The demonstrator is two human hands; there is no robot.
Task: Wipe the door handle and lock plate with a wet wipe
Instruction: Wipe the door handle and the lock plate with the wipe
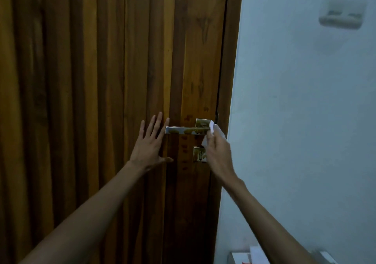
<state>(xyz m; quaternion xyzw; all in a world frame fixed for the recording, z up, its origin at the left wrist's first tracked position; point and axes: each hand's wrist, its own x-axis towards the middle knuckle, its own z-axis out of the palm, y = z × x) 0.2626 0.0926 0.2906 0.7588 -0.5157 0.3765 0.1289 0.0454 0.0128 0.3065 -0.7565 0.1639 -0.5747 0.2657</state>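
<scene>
Wiping looks to be underway at the pivot end of the door handle (184, 130), where your right hand (216, 152) pinches the wet wipe (211, 128) in its fingers and presses it against the upper square plate (201, 123) near the door's edge. Your left hand (151, 141) lies flat on the wooden door (101, 80), fingers spread, just beside the lever's free tip, likely bracing the door. Below the lever, the lock plate (198, 154) is partly hidden by your right hand. Next, you probably need to draw the wipe along the lever, then drop down to the lock plate.
</scene>
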